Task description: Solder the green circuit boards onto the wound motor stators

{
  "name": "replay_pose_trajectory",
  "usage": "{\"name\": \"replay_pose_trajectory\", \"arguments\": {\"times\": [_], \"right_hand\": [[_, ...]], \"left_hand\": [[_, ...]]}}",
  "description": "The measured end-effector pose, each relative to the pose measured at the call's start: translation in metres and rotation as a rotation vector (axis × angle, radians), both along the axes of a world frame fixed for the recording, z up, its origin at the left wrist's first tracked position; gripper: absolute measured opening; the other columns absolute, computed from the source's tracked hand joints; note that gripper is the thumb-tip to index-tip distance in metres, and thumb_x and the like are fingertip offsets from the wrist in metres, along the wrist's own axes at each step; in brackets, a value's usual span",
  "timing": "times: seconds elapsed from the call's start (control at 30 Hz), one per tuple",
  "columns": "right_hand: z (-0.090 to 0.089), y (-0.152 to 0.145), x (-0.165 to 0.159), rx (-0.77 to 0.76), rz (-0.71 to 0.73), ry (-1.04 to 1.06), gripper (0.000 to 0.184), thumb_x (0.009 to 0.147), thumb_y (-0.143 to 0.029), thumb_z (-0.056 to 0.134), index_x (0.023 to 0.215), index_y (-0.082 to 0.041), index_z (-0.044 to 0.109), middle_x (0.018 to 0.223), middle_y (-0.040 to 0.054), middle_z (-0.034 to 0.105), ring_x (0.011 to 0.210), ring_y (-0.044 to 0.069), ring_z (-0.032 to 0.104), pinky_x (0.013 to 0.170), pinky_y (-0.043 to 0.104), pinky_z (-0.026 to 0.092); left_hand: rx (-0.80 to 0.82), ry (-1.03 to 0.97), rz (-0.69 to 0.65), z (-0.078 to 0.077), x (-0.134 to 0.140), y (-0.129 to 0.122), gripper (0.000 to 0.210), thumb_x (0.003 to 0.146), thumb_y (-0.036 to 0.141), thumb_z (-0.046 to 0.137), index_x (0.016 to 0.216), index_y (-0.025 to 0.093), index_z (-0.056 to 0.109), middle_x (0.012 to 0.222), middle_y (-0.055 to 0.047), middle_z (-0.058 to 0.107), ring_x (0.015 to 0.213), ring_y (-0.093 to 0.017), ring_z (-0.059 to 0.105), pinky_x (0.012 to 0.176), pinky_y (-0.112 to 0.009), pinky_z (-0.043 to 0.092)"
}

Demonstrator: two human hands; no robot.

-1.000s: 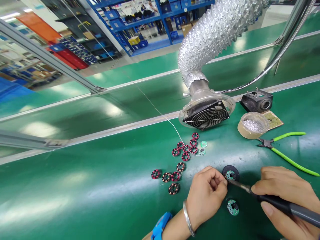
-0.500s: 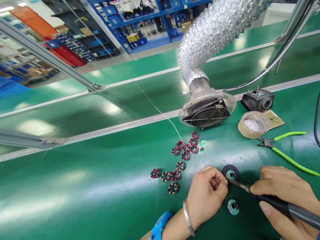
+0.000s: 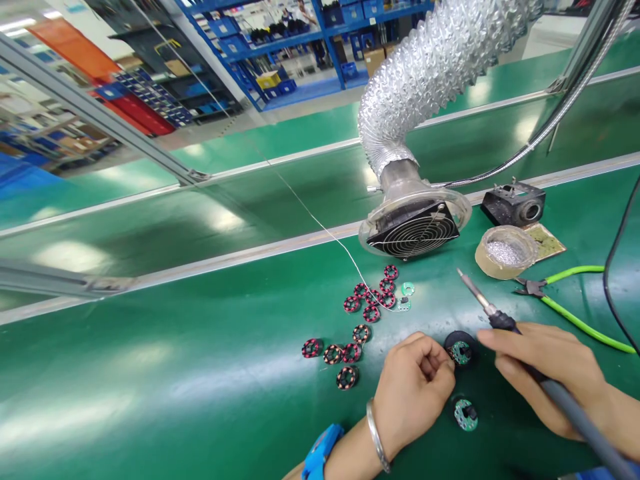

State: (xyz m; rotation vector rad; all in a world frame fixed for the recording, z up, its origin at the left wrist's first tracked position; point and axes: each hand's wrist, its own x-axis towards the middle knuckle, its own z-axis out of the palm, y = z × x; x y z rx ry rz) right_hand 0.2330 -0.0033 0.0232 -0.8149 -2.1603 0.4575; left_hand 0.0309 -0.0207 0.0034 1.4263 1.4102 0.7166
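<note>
In my right hand (image 3: pixel 555 373) is a soldering iron (image 3: pixel 500 320), its bare metal tip pointing up and away over the table. My left hand (image 3: pixel 415 393) is closed in a pinch at the left edge of a small green ring-shaped circuit board (image 3: pixel 461 353) that sits on a black round base (image 3: pixel 453 339). Thin copper-coloured strands show near the fingertips; what the fingers grip is hidden. Closer to me lies a second green circuit board (image 3: pixel 466 415) with a black part on it. The iron's tip is apart from both boards.
Several wound coil rings (image 3: pixel 351 352) lie left of my hands. A thin solder wire (image 3: pixel 345 247) runs down to small board pieces (image 3: pixel 407 289). Beyond hangs a fume extractor (image 3: pixel 417 230). At right are a tub of metal shavings (image 3: pixel 505 252), green-handled cutters (image 3: pixel 575 327) and an iron stand (image 3: pixel 515 203).
My right hand has lifted the soldering iron off the board on the black base and swung its tip up and away from me. My left hand stays in place.
</note>
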Motion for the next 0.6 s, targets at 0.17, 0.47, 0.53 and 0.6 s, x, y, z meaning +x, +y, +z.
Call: {"name": "replay_pose_trajectory", "arguments": {"times": [0.17,0.47,0.53,0.6], "right_hand": [[-0.013,0.007,-0.015,-0.056,0.114,-0.126,0.031,0.089,-0.007,0.049,0.117,-0.02,0.055,0.087,0.0057,0.063,0.082,0.019,0.058,0.072,0.033,0.049],[-0.014,0.009,-0.013,-0.111,0.124,-0.033,0.034,0.086,-0.005,0.05,0.116,-0.019,0.052,0.092,0.0045,0.062,0.08,0.016,0.055,0.071,0.028,0.048],[-0.014,0.009,-0.011,-0.134,0.106,-0.02,0.032,0.086,-0.006,0.051,0.115,-0.02,0.052,0.091,0.0037,0.063,0.077,0.016,0.056,0.069,0.028,0.049],[-0.015,0.008,-0.01,-0.141,0.103,-0.004,0.03,0.088,-0.008,0.051,0.115,-0.02,0.052,0.09,0.0036,0.064,0.077,0.016,0.058,0.069,0.028,0.049]], "left_hand": [[0.012,0.009,-0.008,0.0,0.0,0.0,0.013,0.074,0.011,0.054,0.062,0.016,0.055,0.063,0.002,0.049,0.051,-0.007,0.043,0.047,-0.018,0.035],[0.136,-0.063,-0.013,-0.003,-0.003,-0.001,0.009,0.077,0.017,0.061,0.086,0.016,0.063,0.078,0.0,0.056,0.047,-0.004,0.045,0.043,-0.016,0.037],[0.194,-0.062,-0.026,-0.004,-0.002,0.0,0.006,0.078,0.017,0.062,0.082,0.016,0.067,0.079,-0.002,0.06,0.049,-0.005,0.046,0.045,-0.016,0.038],[0.243,-0.05,-0.025,-0.004,0.001,0.0,0.008,0.078,0.014,0.061,0.074,0.016,0.068,0.076,-0.002,0.062,0.052,-0.006,0.048,0.047,-0.017,0.039]]}}
